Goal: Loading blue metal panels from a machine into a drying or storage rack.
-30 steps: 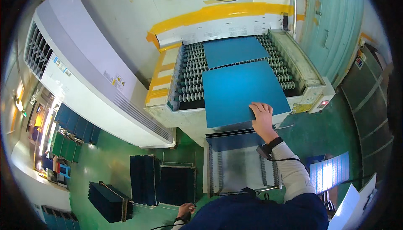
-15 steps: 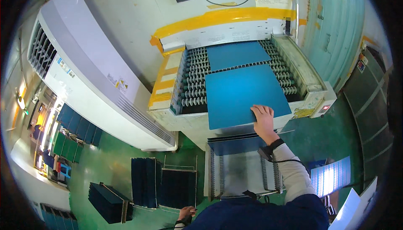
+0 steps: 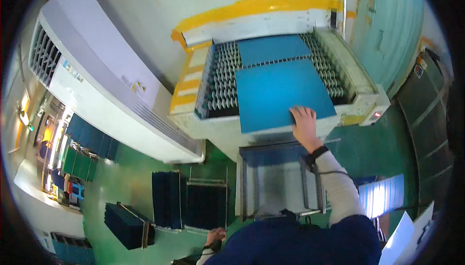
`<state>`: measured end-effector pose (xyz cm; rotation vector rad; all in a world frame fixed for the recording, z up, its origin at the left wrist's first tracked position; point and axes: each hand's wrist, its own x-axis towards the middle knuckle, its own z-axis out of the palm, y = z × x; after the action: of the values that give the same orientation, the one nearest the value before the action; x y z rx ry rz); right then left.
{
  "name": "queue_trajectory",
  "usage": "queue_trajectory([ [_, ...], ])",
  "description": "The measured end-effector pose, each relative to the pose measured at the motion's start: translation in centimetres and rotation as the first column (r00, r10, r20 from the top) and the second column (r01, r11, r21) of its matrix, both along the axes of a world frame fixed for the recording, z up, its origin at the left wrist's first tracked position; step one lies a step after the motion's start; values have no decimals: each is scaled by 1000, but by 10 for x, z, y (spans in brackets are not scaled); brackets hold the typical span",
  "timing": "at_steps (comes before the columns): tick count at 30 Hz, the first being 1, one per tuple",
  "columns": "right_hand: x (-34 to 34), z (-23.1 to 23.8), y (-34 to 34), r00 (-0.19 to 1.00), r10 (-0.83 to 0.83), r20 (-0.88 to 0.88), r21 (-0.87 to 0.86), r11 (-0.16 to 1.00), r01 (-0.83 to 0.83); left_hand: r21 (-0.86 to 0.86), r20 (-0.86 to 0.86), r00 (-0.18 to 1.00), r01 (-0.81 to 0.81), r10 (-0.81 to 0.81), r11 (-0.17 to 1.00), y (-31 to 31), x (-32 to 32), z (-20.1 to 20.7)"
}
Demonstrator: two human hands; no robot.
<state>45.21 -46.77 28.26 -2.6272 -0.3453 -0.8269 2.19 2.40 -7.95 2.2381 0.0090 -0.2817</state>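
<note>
I have the right hand [image 3: 304, 120] on the nearer flat, blue rectangular panel [image 3: 276, 90], presumably steadying its overhang beyond the white-disc rollers [image 3: 223, 94]; I can't tell whether it or the left hand [image 3: 215, 236] grips.

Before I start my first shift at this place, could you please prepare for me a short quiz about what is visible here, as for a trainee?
1. Which hand touches the near blue panel on the roller conveyor?
2. Look at the far blue panel. True or false: it overlaps the near one.
3. The tape above the far end of the conveyor is: a) red, b) yellow, c) green.

Key:
1. The person's right hand.
2. False; disc rollers show between the two panels.
3. b) yellow.
</note>
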Motion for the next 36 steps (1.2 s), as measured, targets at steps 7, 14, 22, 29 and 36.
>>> queue_trajectory([
  [7, -7, -5, -4, 1000, 12, -24, 14, 1000, -12, -306, -778, 495, -836, 386, 456, -47, 22, 99],
  [14, -38, -21, 9, 978, 208, -14, 167, 965, -203, -252, -802, 434, -869, 410, 427, -51, 12, 103],
  [22, -60, -101, 20, 907, 230, -353, 50, 972, -228, -236, -779, 433, -872, 453, 429, -61, 22, 123],
  [29, -69, -105, 28, 932, 197, -303, -22, 977, -214, -266, -777, 446, -872, 443, 412, -60, 9, 115],
  [36, -80, -100, 34, 943, 168, -288, 14, 985, -172, -272, -780, 417, -897, 466, 348, -66, -2, 112],
])
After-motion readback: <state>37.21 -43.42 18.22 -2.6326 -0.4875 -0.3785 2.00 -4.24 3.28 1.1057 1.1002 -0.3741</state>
